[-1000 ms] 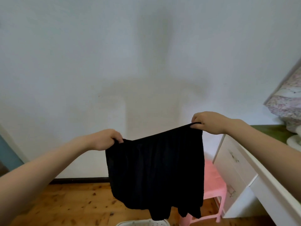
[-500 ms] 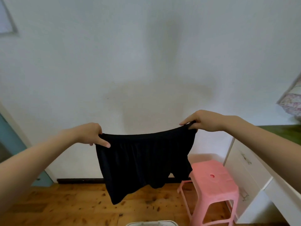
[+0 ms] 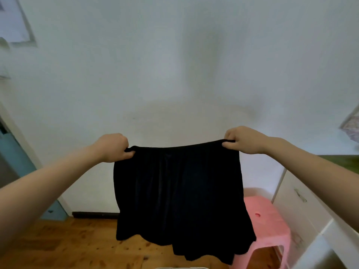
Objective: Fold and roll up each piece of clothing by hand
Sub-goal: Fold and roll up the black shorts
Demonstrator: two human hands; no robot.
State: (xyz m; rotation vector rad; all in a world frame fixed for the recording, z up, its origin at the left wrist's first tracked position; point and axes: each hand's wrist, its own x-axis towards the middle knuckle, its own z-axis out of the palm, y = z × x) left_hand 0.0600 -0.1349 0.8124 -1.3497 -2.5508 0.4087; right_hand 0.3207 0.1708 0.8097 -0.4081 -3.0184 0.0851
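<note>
A black pair of shorts (image 3: 178,195) hangs in the air in front of me, stretched flat by its waistband. My left hand (image 3: 114,147) grips the left end of the waistband with curled fingers. My right hand (image 3: 242,139) pinches the right end, slightly higher. The hem hangs loose above the floor and covers part of the stool behind it.
A pink plastic stool (image 3: 266,226) stands on the wooden floor (image 3: 68,245) at the lower right. A white desk with drawers (image 3: 303,206) runs along the right side. A white wall (image 3: 174,65) faces me. A blue door (image 3: 17,164) is at the left.
The shorts swung back down and now hang straight and spread out. Both hands closed tighter on the waistband and moved a little apart; the view shifted slightly left.
</note>
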